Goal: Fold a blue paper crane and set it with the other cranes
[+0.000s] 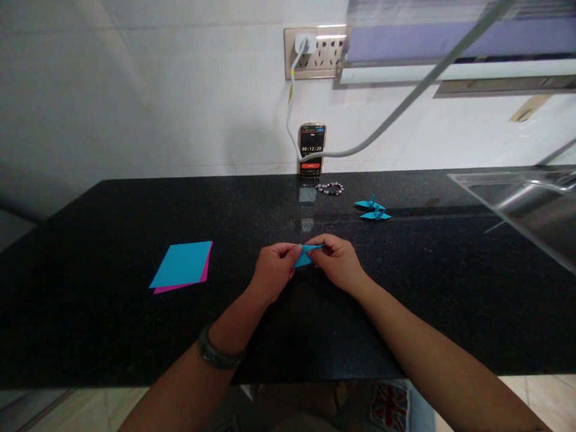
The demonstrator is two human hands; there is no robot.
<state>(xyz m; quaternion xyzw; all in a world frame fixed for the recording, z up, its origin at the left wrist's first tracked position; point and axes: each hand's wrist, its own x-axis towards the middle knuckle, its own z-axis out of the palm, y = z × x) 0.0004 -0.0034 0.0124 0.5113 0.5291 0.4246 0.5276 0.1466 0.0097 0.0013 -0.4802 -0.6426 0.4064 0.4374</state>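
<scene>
While my left hand (275, 270) pinches the folded blue paper (303, 260) – just below frame centre – my right hand (336, 261) grips its other end.

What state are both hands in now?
Left hand: closed, pinching the folded paper at its left.
Right hand: closed, pinching the same paper at its right.

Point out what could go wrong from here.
The small blue paper, held by the left hand and right hand, might slip or crease unevenly, since the hands cover part of it.

The cable crosses in front of the upright phone; a tug on it could perhaps topple the phone.
</scene>
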